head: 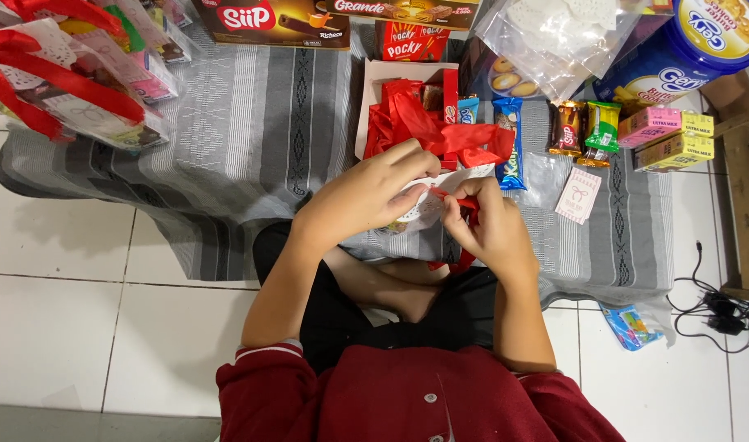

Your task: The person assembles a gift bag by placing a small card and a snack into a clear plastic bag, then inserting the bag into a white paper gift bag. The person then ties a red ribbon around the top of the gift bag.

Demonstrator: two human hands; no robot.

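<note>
I sit cross-legged on a tiled floor at the edge of a grey striped cloth. My left hand and my right hand meet over a clear packet with a white lace-patterned paper. Both pinch a red ribbon that runs across the packet. One ribbon end hangs below my right hand. Just beyond my hands lies a loose heap of red ribbon on a white box.
Snack bars, small wrapped sweets, little pink and yellow cartons and a small card lie to the right. Finished ribbon-tied bags stand far left. Snack boxes line the far edge. A black cable lies on the floor.
</note>
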